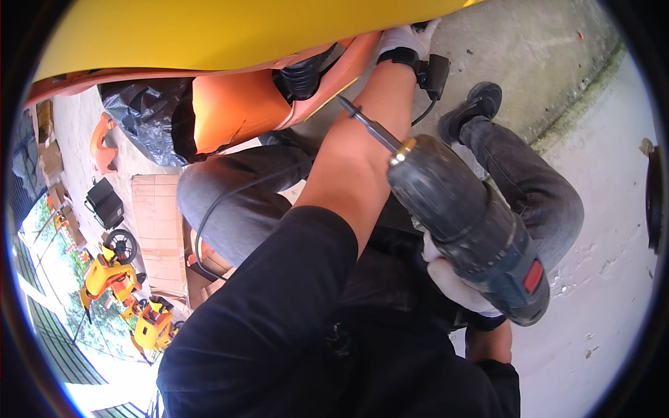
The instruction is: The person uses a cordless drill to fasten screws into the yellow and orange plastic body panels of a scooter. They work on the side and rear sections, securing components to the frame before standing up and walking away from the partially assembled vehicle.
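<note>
Concrete floor (pixel 523 76) underlies the work position. Gloved right hand (pixel 451 282) is wrapped around the power drill (pixel 456 212), whose bit (pixel 374 127) overlaps the left forearm (pixel 391 97) in view. Gloved left hand (pixel 408 42) sits beside the orange-edged yellow panel (pixel 209 33); its finger grip cannot be determined. Flat cardboard (pixel 157 233) lies left of both hands; yellow vehicles (pixel 104 277) are located farther left.

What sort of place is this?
Probably a motorbike assembly or repair area: yellow motorbikes at the left, cardboard by the person's leg, a power drill in the gloved right hand.
</note>
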The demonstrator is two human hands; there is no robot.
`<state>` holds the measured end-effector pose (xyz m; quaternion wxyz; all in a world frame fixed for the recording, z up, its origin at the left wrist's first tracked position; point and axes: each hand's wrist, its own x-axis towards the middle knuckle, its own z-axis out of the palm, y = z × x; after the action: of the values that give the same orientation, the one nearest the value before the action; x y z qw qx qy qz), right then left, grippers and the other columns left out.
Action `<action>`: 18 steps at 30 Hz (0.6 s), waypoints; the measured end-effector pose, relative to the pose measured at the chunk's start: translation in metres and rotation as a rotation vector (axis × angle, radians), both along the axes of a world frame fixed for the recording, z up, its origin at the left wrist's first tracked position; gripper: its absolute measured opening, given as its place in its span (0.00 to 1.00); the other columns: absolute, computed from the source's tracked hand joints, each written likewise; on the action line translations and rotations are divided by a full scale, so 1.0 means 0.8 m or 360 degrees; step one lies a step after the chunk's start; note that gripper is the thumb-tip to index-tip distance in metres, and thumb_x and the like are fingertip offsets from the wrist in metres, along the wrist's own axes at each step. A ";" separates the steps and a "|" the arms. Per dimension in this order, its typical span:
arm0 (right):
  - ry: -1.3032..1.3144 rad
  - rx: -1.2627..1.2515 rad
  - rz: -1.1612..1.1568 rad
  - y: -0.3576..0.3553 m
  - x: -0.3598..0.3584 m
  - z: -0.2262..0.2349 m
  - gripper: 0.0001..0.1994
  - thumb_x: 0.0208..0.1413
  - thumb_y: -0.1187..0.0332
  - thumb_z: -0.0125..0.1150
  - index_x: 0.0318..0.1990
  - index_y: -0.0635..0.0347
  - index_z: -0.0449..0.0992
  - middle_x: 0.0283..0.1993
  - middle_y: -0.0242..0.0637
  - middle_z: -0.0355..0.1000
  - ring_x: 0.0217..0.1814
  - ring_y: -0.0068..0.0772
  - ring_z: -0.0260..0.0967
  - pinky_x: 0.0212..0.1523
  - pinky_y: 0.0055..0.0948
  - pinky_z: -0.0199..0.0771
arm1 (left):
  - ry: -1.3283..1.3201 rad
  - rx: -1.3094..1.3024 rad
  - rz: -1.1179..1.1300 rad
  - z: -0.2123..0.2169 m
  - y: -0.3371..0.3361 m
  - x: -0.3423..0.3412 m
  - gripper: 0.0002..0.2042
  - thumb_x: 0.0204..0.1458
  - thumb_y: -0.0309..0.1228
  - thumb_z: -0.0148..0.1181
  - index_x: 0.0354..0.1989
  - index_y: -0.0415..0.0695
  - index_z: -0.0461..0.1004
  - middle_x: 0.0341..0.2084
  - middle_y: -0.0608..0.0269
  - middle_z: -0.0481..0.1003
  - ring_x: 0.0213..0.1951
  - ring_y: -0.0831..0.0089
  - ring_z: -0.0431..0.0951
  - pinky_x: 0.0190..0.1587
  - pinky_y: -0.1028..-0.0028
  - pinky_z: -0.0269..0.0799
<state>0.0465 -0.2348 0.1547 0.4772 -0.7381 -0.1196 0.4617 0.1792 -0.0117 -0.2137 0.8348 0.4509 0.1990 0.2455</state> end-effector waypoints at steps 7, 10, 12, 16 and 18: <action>-0.0033 0.0092 0.0398 0.047 0.003 -0.012 0.16 0.47 0.71 0.64 0.46 0.58 0.76 0.38 0.38 0.75 0.41 0.36 0.76 0.43 0.26 0.74 | 0.1093 0.1505 -0.0382 0.029 0.022 -0.011 0.34 0.63 0.55 0.46 0.72 0.50 0.51 0.74 0.56 0.44 0.74 0.56 0.39 0.74 0.56 0.33; -0.0039 0.0035 0.0267 0.062 -0.016 -0.014 0.17 0.46 0.72 0.65 0.46 0.60 0.76 0.37 0.39 0.74 0.40 0.38 0.75 0.42 0.26 0.73 | 0.1458 0.2610 -0.0389 -0.012 0.030 -0.014 0.31 0.65 0.52 0.43 0.72 0.48 0.51 0.74 0.57 0.47 0.74 0.58 0.40 0.74 0.57 0.33; 0.0023 -0.0081 0.0108 0.051 -0.013 -0.012 0.16 0.45 0.72 0.65 0.45 0.60 0.76 0.37 0.39 0.74 0.40 0.38 0.75 0.42 0.26 0.73 | 0.1341 0.2030 -0.0556 0.027 -0.015 0.014 0.31 0.66 0.51 0.41 0.72 0.49 0.51 0.74 0.57 0.46 0.74 0.58 0.39 0.74 0.56 0.32; 0.0090 0.0123 0.0045 0.060 -0.022 -0.023 0.14 0.46 0.68 0.64 0.42 0.57 0.77 0.33 0.40 0.75 0.38 0.41 0.75 0.37 0.30 0.73 | 0.1090 0.1257 -0.0595 0.046 -0.002 -0.004 0.30 0.66 0.50 0.42 0.72 0.48 0.52 0.74 0.56 0.46 0.74 0.55 0.39 0.74 0.54 0.32; -0.0316 0.0024 0.0292 0.103 -0.020 0.009 0.12 0.45 0.65 0.64 0.40 0.54 0.78 0.31 0.40 0.75 0.37 0.44 0.74 0.34 0.33 0.73 | 0.1147 0.2240 -0.0368 -0.018 0.043 -0.033 0.31 0.65 0.50 0.45 0.71 0.47 0.53 0.73 0.56 0.48 0.73 0.56 0.42 0.74 0.57 0.35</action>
<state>0.0306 -0.1522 0.1622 0.4244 -0.7625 -0.2368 0.4272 0.1527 0.0228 -0.2283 0.2587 0.9413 0.2069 0.0646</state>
